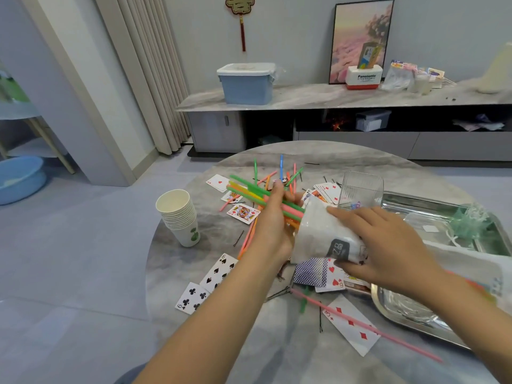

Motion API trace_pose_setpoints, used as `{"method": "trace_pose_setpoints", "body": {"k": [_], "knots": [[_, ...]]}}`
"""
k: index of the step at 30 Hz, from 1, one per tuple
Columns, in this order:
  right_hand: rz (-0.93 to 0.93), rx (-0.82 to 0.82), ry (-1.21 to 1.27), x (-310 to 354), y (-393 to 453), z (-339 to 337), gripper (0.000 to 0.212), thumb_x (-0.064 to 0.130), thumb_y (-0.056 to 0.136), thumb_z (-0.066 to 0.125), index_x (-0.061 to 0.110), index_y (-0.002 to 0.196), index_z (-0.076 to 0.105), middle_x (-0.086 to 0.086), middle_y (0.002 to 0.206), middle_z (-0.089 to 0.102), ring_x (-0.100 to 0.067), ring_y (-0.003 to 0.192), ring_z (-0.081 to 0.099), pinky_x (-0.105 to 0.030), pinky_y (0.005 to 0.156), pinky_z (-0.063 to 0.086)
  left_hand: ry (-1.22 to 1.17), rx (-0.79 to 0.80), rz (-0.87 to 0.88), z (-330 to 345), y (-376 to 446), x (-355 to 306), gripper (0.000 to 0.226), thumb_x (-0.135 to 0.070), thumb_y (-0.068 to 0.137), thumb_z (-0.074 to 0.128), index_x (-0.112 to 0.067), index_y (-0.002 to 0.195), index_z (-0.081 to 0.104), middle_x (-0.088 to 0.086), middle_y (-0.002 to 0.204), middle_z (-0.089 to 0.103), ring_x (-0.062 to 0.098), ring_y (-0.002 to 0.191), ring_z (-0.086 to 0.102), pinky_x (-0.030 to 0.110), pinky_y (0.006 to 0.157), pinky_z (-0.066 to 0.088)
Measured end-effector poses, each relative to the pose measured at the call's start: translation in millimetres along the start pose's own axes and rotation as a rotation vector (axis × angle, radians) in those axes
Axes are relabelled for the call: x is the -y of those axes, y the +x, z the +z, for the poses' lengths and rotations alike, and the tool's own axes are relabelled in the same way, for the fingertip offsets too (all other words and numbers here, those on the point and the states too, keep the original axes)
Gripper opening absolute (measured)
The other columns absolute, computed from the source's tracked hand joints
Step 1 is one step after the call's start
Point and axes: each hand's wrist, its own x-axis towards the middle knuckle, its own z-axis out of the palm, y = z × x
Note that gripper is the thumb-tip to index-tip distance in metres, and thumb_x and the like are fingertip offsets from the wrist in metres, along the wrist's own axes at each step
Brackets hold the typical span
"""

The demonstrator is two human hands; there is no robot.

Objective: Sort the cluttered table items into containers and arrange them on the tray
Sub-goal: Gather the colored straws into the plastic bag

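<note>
Left hand (273,217) clamped on bundle of coloured straws (255,192), ends inside white bag (324,234); right hand (379,245) grips bag; one paper-cup stack (178,214); one metal tray (410,314).

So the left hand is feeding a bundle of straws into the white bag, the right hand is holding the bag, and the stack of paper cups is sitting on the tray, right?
Not quite. The head view shows the paper cups standing on the table, left of the cards, not on the tray. The rest holds: the left hand grips the straws going into the white bag, which the right hand holds.
</note>
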Motion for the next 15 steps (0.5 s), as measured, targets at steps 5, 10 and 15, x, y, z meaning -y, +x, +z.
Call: {"method": "trace_pose_setpoints", "body": {"k": [5, 10, 15], "knots": [[0.157, 0.035, 0.207, -19.4, -3.0, 4.3, 0.091, 0.059, 0.056, 0.073, 0.028, 0.137, 0.044, 0.005, 0.109, 0.060, -0.020, 0.098, 0.055, -0.030, 0.076, 0.042, 0.424, 0.165, -0.152, -6.9, -0.6, -1.3, 0.022, -0.038, 0.090, 0.057, -0.021, 0.082, 0.069, -0.003, 0.064, 0.057, 0.012, 0.068, 0.052, 0.028, 0.066, 0.041], [0.217, 0.057, 0.263, -28.3, -2.1, 6.9, 0.089, 0.057, 0.060, 0.075, 0.034, 0.138, 0.039, 0.008, 0.115, 0.058, -0.017, 0.106, 0.051, -0.033, 0.083, 0.043, 0.082, 0.010, 0.172, -8.0, 8.3, -5.1, 0.040, -0.010, 0.087, 0.063, -0.014, 0.122, 0.044, 0.008, 0.111, 0.060, 0.012, 0.085, 0.063, 0.032, 0.083, 0.049], [0.212, 0.082, 0.295, -28.0, -3.4, 8.1, 0.090, 0.053, 0.060, 0.078, 0.034, 0.139, 0.039, 0.007, 0.118, 0.057, -0.018, 0.111, 0.049, -0.033, 0.087, 0.041, 0.000, -0.127, 0.337, -13.4, 6.9, -19.4, 0.053, -0.018, 0.095, 0.053, -0.030, 0.140, 0.029, 0.008, 0.138, 0.045, 0.020, 0.112, 0.059, 0.041, 0.097, 0.048]]}}
